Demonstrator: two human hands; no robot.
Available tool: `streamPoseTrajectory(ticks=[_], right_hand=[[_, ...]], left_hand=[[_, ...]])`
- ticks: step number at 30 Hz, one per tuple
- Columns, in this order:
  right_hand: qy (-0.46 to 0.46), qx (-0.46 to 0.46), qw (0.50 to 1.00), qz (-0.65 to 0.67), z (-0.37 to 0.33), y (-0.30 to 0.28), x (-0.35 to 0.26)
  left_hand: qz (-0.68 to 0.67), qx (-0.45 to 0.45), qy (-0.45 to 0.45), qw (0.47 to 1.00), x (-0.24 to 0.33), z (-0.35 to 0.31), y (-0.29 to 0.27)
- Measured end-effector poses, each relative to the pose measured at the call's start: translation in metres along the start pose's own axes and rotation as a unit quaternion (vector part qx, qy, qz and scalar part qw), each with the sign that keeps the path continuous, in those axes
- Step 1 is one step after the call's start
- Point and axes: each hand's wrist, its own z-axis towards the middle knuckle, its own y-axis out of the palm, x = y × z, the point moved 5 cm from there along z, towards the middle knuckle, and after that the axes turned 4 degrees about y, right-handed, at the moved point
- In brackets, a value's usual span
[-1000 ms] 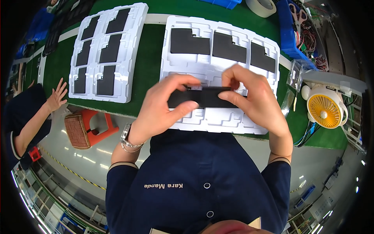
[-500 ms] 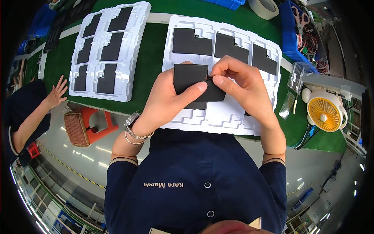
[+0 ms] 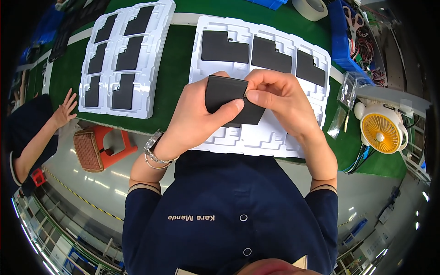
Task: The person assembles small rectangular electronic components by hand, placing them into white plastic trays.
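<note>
My left hand grips a flat black L-shaped pack, which looks like a battery pack, with the thumb across its front face and the other fingers behind. At the inner corner of the pack's notch, the thumb and forefinger of my right hand are pinched together. Whatever small part lies between those fingertips is hidden. The pack is held tilted above a white moulded tray. In the tray's far row sit more packs of the same shape, among them one black pack at the left.
Another white tray with several black packs is at the left on the green table. At the right are a yellow-and-white fan, clear plastic bags and a blue bin with scissors and wires. Another person's hand is at the far left.
The pack has tilted so that its far edge shows, and its near edge sits slightly lower. My right fingertips have shifted slightly left, closer to the notch corner. My left hand keeps its grip.
</note>
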Motion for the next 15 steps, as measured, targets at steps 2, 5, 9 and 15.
streamPoseTrajectory(ticks=[2,5,9,15], right_hand=[[-0.064,0.026,0.996,-0.06,-0.002,0.002,-0.002],[-0.159,0.056,0.971,-0.168,-0.004,0.004,-0.008],[-0.105,0.05,0.984,-0.132,0.0,-0.002,-0.002],[-0.043,0.043,0.93,-0.363,-0.028,-0.013,-0.01]], left_hand=[[0.006,0.004,0.004,1.0,-0.001,0.001,-0.001],[0.0,0.01,0.009,1.0,-0.002,0.001,-0.004],[-0.003,0.015,-0.009,1.0,-0.005,0.001,0.0],[0.001,0.032,0.025,0.999,-0.011,-0.003,0.01]])
